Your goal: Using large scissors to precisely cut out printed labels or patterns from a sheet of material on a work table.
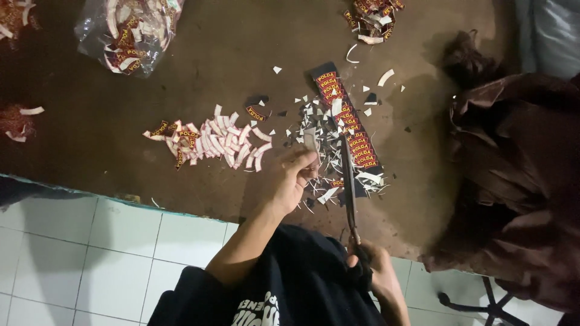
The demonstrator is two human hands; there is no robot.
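My left hand [293, 178] pinches a small white-backed patch piece [311, 140] above the brown table. My right hand [370, 261] grips the handles of long scissors [349, 184], whose blades point away from me toward that piece. Under the blades lies a black strip of red-and-yellow embroidered patches [347, 118], ringed by white and black cuttings [320, 130]. To the left lies a heap of cut curved patches [208, 142], some face up, most showing white backs.
A clear plastic bag of patches [130, 33] sits at the back left, another small heap [371, 15] at the back. Dark brown cloth [513, 181] piles up on the right. The table edge [90, 196] borders white floor tiles.
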